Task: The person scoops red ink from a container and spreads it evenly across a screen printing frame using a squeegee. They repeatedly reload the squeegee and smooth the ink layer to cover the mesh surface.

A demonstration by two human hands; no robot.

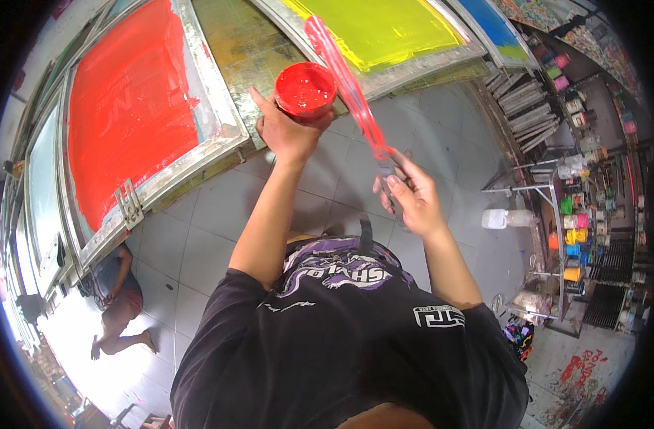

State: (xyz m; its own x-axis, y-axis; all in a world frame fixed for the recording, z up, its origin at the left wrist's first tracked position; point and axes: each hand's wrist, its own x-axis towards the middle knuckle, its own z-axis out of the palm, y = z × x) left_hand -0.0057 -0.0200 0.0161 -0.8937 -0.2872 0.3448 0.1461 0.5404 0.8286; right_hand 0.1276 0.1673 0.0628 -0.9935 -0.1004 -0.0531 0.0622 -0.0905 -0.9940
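My left hand (291, 137) is wrapped round a small round tub (305, 91) of glossy red ink, its index finger stretched out along the side. The tub is held up at the edge of the printing table, its mouth facing up. In my right hand (418, 203) is a long ink spatula (355, 96), gripped by its dark handle. Its narrow blade is coated in wet red ink and points up and away, just right of the tub and apart from it. On the left lies a framed printing screen (137, 107) spread with red ink.
A screen with yellow-green ink (384, 32) and a blue one (488, 28) lie farther right along the table. At right stand a rack of ink containers (576, 236) and a white jug (494, 219). A person (117, 289) sits on the floor at lower left.
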